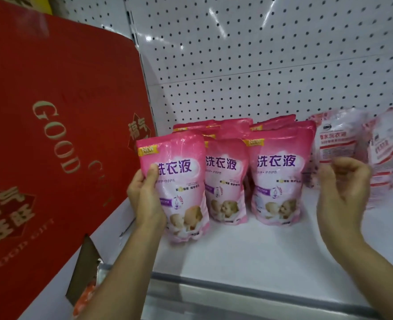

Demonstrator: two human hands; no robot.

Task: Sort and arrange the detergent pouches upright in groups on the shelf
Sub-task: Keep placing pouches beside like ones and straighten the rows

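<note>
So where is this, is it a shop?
Probably a shop aisle. A white pegboard wall backs a white shelf holding many matching pink pouches, with white pouches grouped beside them.

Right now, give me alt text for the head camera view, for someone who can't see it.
A person's left hand grips a pink detergent pouch upright on a white shelf, beside rows of matching pink pouches. The right hand hovers loosely curled near white-and-red pouches; a red gift box stands left.

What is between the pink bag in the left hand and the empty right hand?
In the head view, two more upright pink pouches stand between the held pouch in the left hand and the right hand.
</note>
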